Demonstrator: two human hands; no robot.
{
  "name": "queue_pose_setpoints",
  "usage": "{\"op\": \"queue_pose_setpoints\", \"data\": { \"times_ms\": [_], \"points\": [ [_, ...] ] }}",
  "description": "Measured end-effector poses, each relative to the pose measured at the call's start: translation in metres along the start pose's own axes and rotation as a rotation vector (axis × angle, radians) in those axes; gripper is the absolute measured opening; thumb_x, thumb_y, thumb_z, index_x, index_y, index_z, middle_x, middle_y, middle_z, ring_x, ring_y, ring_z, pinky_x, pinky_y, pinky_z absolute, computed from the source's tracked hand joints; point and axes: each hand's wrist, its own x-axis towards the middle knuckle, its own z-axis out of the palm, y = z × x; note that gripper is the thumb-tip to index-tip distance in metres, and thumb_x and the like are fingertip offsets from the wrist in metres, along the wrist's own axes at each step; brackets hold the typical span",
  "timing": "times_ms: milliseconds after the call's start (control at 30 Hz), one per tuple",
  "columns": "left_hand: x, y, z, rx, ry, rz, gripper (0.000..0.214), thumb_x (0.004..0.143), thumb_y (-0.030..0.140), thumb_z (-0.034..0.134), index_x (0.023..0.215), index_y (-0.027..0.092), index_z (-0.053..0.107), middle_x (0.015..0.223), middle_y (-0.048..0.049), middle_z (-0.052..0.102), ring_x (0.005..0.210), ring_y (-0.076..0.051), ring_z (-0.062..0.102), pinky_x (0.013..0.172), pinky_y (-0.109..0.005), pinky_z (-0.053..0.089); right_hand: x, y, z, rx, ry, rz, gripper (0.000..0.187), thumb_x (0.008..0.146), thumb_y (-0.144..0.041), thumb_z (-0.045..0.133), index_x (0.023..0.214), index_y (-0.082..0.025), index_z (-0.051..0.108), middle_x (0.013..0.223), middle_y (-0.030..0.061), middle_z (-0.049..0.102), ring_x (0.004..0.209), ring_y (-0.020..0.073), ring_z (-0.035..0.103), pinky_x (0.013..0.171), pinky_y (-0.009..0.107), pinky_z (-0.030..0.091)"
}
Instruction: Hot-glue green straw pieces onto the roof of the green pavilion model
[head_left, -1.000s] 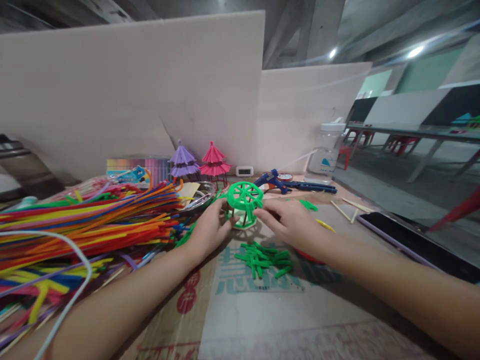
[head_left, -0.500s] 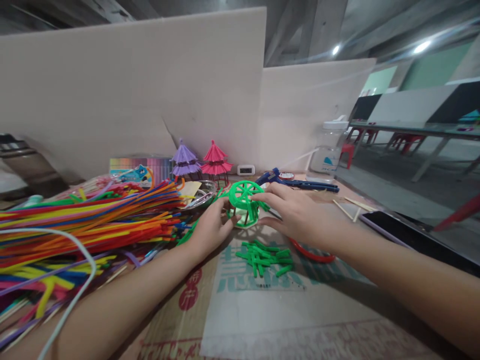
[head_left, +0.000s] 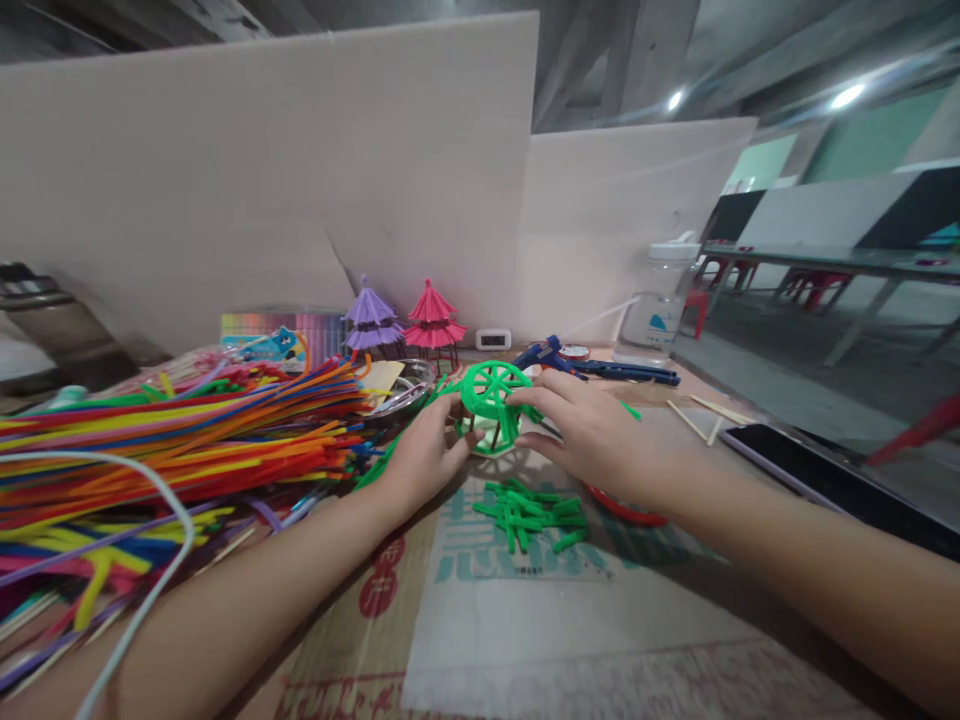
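Note:
A small green pipe-cleaner frame (head_left: pixel 495 390), with a spoked wheel-like top on thin brown posts above a pale round base, stands on the table. My left hand (head_left: pixel 429 440) grips its left side, thumb at the base and fingers partly hidden behind. On the other side, my right hand (head_left: pixel 574 415) has its fingers curled against the frame, pressing near a green strip. Whether a separate piece is between those fingertips I cannot tell. Just in front lies a pile of short green pipe-cleaner pieces (head_left: pixel 525 512).
Bundles of coloured pipe cleaners (head_left: pixel 187 430) cover the left side, crossed by a white cable (head_left: pixel 161 490). Behind stand purple (head_left: pixel 369 325) and pink (head_left: pixel 433 320) umbrella-roofed models. A blue glue gun (head_left: pixel 547 352), plastic bottle (head_left: pixel 654 305), red ring (head_left: pixel 626 508) and phone (head_left: pixel 817 470) are rightward.
Both hands stay at the green frame, with only slight movement. A short green piece now shows beyond my right wrist. The view has shifted a little.

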Motion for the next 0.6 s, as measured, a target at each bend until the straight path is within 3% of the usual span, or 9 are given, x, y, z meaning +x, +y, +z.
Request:
{"op": "queue_pose_setpoints", "data": {
  "times_ms": [433,600],
  "points": [
    [-0.0011,0.0003,-0.0014,0.040,-0.004,0.013,0.029,0.088,0.031,0.061,0.113,0.017,0.055,0.108,-0.0103,0.066,0.099,-0.026,0.066,0.086,-0.039,0.054,-0.0007,-0.0043,0.0059,0.051,0.047,0.033,0.026,0.088,-0.022,0.066,0.112,-0.015,0.061,0.105,0.0133,0.067,0.099,0.0283,0.065,0.082,0.044,0.056],
    [-0.0008,-0.0006,-0.0013,0.024,0.003,0.030,0.031,0.088,0.031,0.062,0.115,0.017,0.054,0.111,-0.0110,0.066,0.103,-0.026,0.065,0.089,-0.040,0.054,-0.0002,-0.0030,-0.0002,0.079,0.086,0.010,0.031,0.090,-0.033,0.065,0.115,-0.014,0.061,0.105,0.0140,0.068,0.098,0.0276,0.065,0.081,0.042,0.055]
  ]
}}
